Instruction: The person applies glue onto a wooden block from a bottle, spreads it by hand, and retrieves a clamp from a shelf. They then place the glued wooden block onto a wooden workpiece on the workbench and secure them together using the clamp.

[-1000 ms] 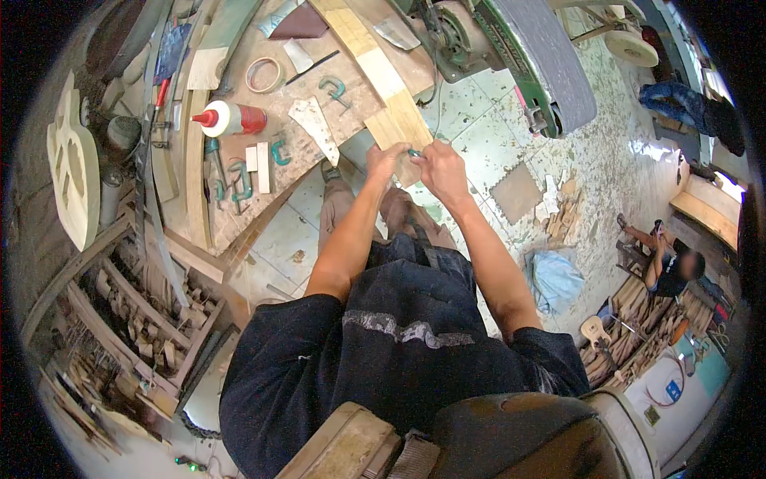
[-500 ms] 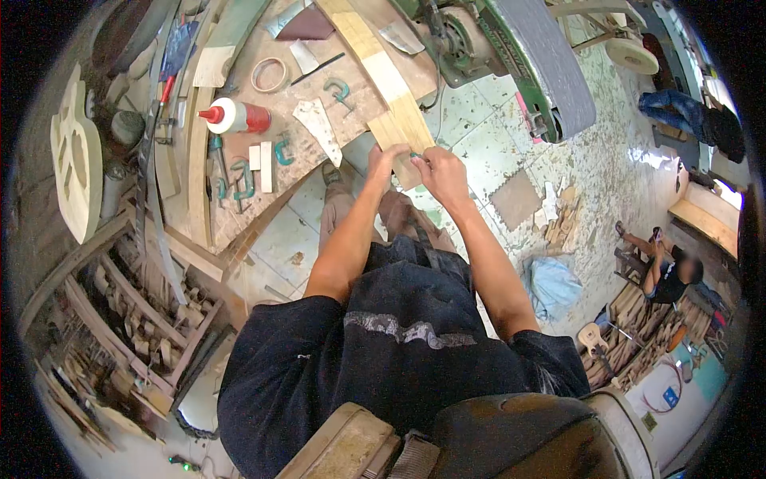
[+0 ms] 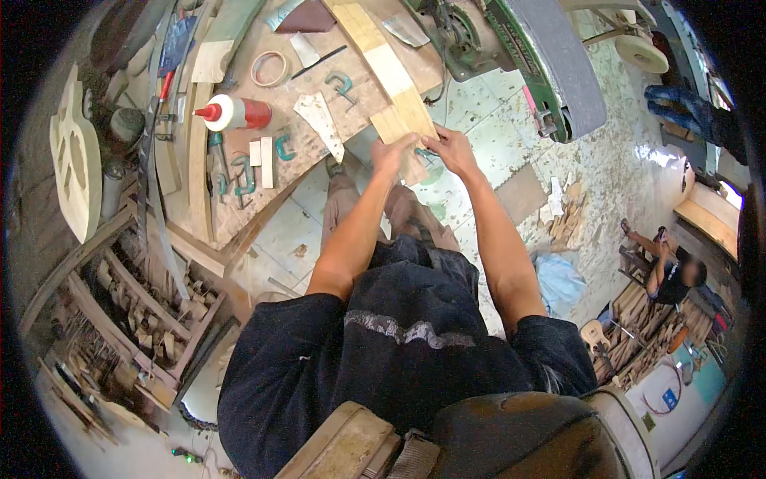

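wooden strip (image 3: 392,73), gripped at near end by left hand (image 3: 388,152), with right hand (image 3: 452,150) curled at small clamp (image 3: 425,152) there, can't tell if holding. snug gently, keep square.

This is a woodworking workshop. The worktop (image 3: 364,108) carries green clamps (image 3: 250,176), a red-and-white squeeze bottle (image 3: 239,112), a roll of tape (image 3: 271,82) and a long plank (image 3: 391,76). Beside it stands a heavy green machine (image 3: 523,56) with a wide grey belt (image 3: 562,68). At the left are a cut-out wooden shape (image 3: 80,199) and a crate (image 3: 195,341) full of offcuts (image 3: 159,323). Wood strips (image 3: 630,339) lie heaped at the right, and specks and scraps mark the tiled floor (image 3: 488,97).
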